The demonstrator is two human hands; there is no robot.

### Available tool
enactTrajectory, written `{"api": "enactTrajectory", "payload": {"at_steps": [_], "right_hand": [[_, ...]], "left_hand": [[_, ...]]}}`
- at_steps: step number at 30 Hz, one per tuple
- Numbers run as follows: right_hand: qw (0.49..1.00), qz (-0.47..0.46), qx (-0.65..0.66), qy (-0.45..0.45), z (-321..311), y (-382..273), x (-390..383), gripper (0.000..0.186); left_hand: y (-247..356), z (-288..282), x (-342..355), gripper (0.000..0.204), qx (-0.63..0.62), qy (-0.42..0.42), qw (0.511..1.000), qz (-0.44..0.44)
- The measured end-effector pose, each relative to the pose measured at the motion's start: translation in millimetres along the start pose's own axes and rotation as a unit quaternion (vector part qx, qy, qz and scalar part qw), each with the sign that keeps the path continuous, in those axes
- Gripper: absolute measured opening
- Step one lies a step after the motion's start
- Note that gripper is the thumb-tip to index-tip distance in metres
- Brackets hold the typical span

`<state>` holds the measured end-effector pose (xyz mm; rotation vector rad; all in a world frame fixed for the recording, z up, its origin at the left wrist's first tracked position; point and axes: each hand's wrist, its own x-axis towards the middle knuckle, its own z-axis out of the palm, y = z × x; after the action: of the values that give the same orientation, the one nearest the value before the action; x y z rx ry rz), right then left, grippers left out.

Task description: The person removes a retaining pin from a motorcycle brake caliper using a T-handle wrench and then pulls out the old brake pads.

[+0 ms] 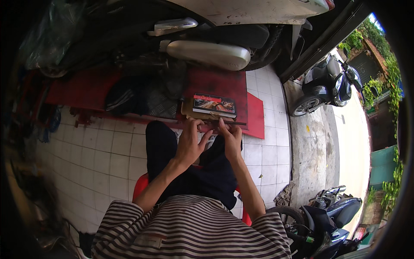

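Both of my hands are together above my knees, at the near edge of a red platform. My left hand has its fingers curled in near one end of a thin, dark, rod-like piece. My right hand pinches the same piece with the thumb on top, and its far end sticks out to the right. The fingers hide much of the piece, so its exact kind is unclear. Just beyond the hands lies a small printed box, black and red, beside brown cardboard.
A motor scooter stands on the platform across the far side. Dark cloth lies to its near left. White floor tiles surround my red stool. Parked outside on the right are a scooter and a motorcycle.
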<state>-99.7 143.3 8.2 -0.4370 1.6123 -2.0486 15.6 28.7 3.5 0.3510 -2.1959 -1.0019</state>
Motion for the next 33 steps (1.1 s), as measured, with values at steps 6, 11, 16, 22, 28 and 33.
{"api": "enactTrajectory", "payload": {"at_steps": [6, 11, 16, 22, 28, 33], "right_hand": [[0.999, 0.028, 0.021, -0.035, 1.1, -19.5, 21.0, 0.043], [0.997, -0.029, -0.021, 0.069, -17.1, -28.1, 32.4, 0.061], [0.816, -0.349, -0.415, 0.199, -38.0, -42.0, 76.4, 0.037], [0.682, -0.417, -0.597, 0.064, -20.8, -49.8, 151.5, 0.027], [0.710, -0.377, -0.581, 0.126, -15.3, -47.6, 183.6, 0.035], [0.657, -0.559, -0.475, 0.177, -21.1, -22.5, 201.4, 0.030]], "left_hand": [[-19.5, 10.9, 67.9, 0.029, 0.233, 0.045, 0.960, 0.150], [-27.8, 21.2, 97.0, 0.017, 0.263, -0.001, 0.951, 0.164], [-26.0, 28.6, 127.5, 0.012, 0.236, 0.035, 0.947, 0.215], [-39.8, 52.2, 164.0, 0.024, 0.159, 0.139, 0.951, 0.224], [-52.2, 64.3, 182.5, 0.022, 0.142, 0.181, 0.951, 0.208], [-39.6, 61.6, 167.5, 0.019, 0.139, 0.205, 0.944, 0.217]]}}
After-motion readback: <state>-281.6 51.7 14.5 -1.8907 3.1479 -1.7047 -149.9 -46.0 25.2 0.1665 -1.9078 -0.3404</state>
